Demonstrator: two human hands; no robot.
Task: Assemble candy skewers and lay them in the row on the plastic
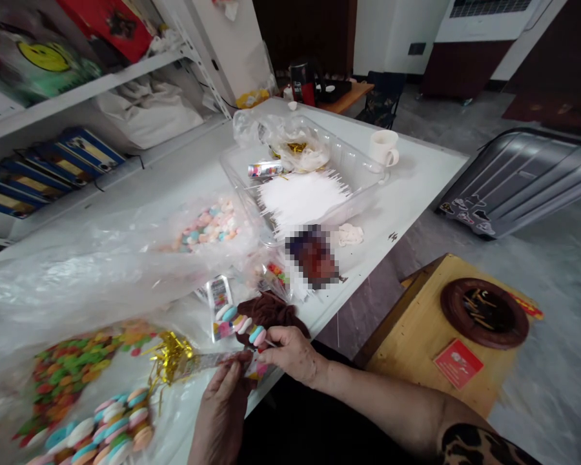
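- Left hand (220, 407) low in the view, fingers curled up, grip closed on a clear candy wrapper (208, 363).
- Right hand (293, 355) coming in from the right, arm stretched across the bottom of the view, grip closed on the same wrapper's end, fingers hiding part of it.
- Gold tinsel (169, 358) tied at the wrapper's far end.
- Just beside the right hand, a brown cloth (271, 316) and a stick of round candies (230, 323), partly covered by the cloth.
- Near the left hand, a pile of candy sticks (111, 429), cut off by the bottom edge, and colored candies (68, 387) under shiny clear plastic (77, 284), hard to make out.
- On the counter (401, 194), a clear tray (290, 168) of thin white sticks (303, 200) and a white mug (383, 148).
- Also on the counter, a blurred patch (312, 255), too smudged to tell what it is.
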